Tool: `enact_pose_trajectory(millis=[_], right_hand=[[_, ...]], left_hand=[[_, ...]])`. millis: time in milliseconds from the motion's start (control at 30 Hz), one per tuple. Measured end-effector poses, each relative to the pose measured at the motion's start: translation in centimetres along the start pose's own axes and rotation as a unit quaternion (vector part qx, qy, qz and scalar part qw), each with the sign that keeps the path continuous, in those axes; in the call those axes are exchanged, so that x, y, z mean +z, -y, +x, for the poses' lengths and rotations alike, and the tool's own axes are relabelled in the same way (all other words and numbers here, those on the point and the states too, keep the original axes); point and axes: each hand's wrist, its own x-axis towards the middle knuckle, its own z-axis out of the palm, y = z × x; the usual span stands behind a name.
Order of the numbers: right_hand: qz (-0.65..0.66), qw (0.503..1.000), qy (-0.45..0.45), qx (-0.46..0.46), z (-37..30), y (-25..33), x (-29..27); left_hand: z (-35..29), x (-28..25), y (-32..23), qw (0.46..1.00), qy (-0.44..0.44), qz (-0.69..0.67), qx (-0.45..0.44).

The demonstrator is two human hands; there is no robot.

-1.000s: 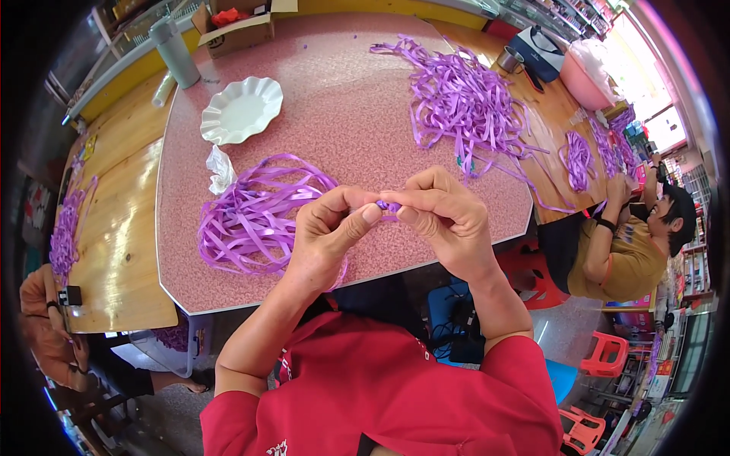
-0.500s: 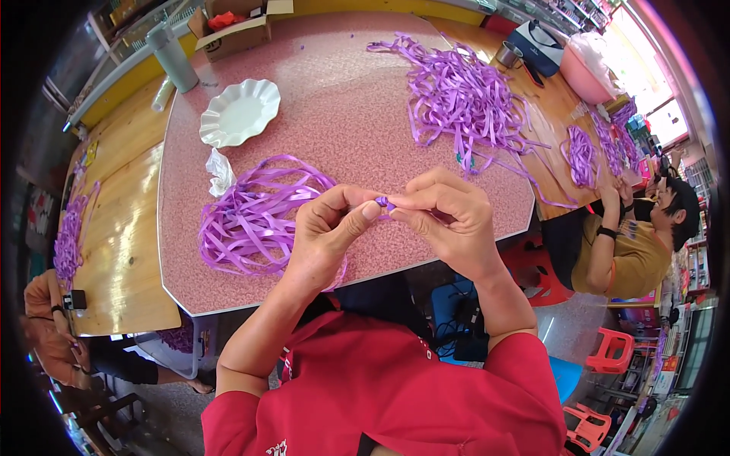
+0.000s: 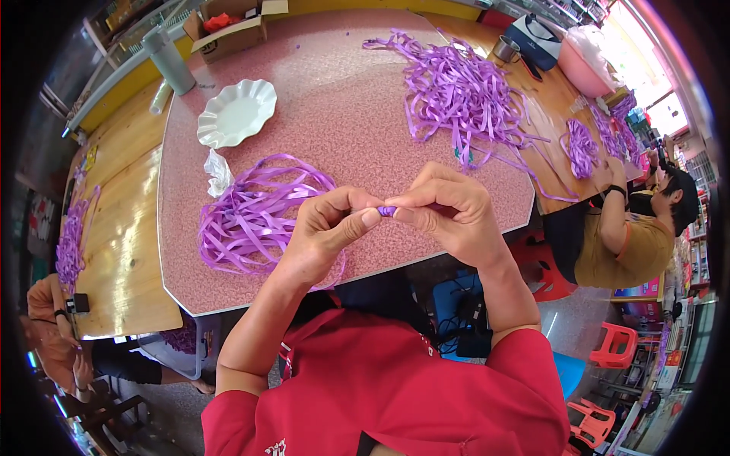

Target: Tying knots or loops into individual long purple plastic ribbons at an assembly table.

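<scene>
Pink tabletop (image 3: 350, 106): L hand (image 3: 323, 232), R hand (image 3: 459, 216) pinch purple ribbon bit (image 3: 387, 212) btwn them, partly hidden.

Satiny ribbon (image 3: 386, 212), glossy wooden table (image 3: 125, 243), shiny metal mug (image 3: 505, 50), matt cloth shirt (image 3: 426, 387).

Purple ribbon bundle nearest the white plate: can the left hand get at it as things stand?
Probably yes: the bundle lies close beside the left hand, with nothing visible between them. That hand's fingertips pinch a small purple piece, though, and may need to release it first.
</scene>
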Motion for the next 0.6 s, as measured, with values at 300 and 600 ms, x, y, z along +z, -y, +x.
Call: enact_pose_trajectory(millis=[300, 600], right_hand=[[-0.055, 0.998, -0.031, 0.015, -0.4, 1.1, 0.4], [0.046, 0.999, 0.018, 0.02, -0.1, -0.4, -0.4]], left_hand=[[-0.2, 0.6, 0.2, 0.988, -0.067, 0.133, 0.027], [0.1, -0.1, 0.4, 1.0, 0.006, -0.011, -0.006]])
